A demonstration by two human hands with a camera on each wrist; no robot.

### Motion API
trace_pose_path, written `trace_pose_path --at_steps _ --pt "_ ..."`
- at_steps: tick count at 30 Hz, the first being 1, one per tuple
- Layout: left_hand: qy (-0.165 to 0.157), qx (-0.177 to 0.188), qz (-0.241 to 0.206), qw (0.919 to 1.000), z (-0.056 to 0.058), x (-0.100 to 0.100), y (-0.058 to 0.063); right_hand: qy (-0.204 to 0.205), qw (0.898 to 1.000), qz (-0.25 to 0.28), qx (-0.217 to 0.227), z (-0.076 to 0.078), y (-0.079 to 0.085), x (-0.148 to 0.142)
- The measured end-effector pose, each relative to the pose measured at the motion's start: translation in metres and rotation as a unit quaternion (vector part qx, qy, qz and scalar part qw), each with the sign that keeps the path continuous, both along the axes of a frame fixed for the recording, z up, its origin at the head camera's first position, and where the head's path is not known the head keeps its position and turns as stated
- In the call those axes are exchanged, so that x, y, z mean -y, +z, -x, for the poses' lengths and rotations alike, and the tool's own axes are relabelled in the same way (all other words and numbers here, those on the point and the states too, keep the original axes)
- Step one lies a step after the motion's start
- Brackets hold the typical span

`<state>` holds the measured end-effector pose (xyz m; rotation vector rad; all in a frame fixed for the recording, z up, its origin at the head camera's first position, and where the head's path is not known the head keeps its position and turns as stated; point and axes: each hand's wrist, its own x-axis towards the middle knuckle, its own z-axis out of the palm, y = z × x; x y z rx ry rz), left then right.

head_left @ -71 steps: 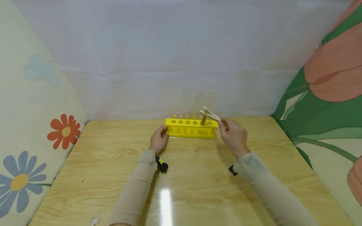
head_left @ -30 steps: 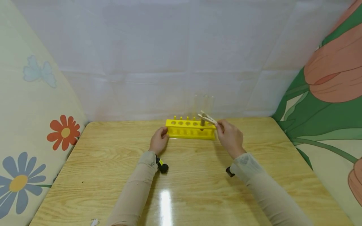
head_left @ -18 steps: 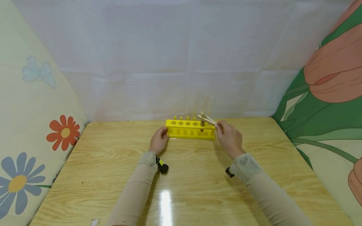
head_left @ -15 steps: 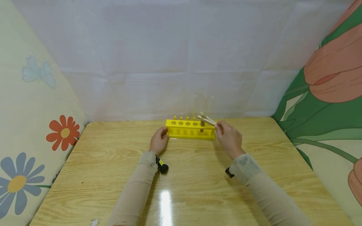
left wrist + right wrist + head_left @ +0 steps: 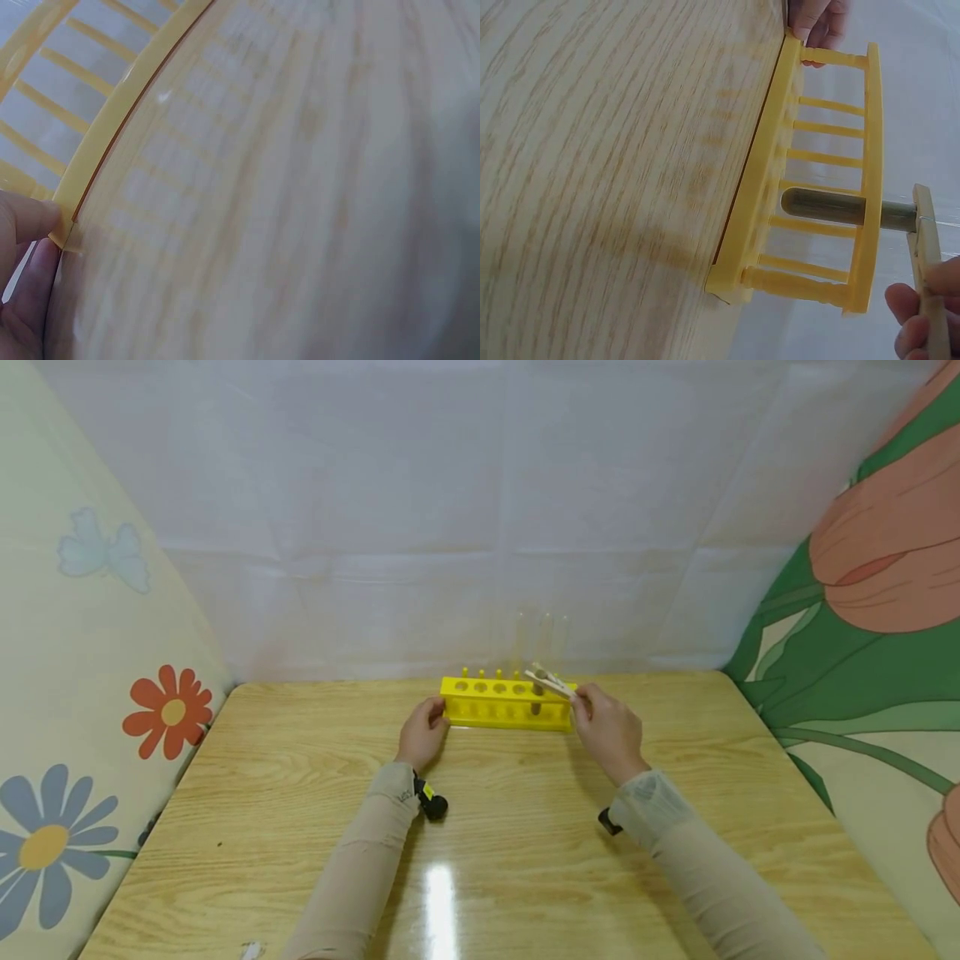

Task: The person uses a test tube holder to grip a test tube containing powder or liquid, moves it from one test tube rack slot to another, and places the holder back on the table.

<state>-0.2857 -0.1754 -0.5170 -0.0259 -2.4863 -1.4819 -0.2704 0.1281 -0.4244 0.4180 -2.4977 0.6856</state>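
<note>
A yellow test tube rack stands near the back of the table, with a row of holes and a row of pegs behind. My left hand pinches the left end of its base between thumb and fingers. My right hand grips a wooden test tube clamp by its handle. The clamp's jaws are around a glass test tube with murky grey-brown content. This tube passes down through a hole toward the rack's right end. Its rounded bottom is close to the lower shelf in the right wrist view.
Faint clear glass tubes rise behind the rack's right half. The wood-grain table ends at a white sheet behind. Flower-patterned panels flank both sides. A small white scrap lies at the front left.
My right hand has lowered the clamp and test tube, so the murky part now shows further down between the rack's shelves. My left hand has stayed at the rack's left end.
</note>
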Motion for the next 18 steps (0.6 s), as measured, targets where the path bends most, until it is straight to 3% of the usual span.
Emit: trace_pose_path --at_steps 10,18 --pt "-0.001 -0.003 0.007 1.0 0.0024 0.0016 -0.0026 0.007 1.0 -0.001 0.0 -0.0002 -0.0024 -0.0002" --pt "-0.001 0.006 0.002 1.0 -0.0014 0.0004 0.0032 0.007 1.0 -0.001 0.001 0.0011 -0.0066 -0.0013"
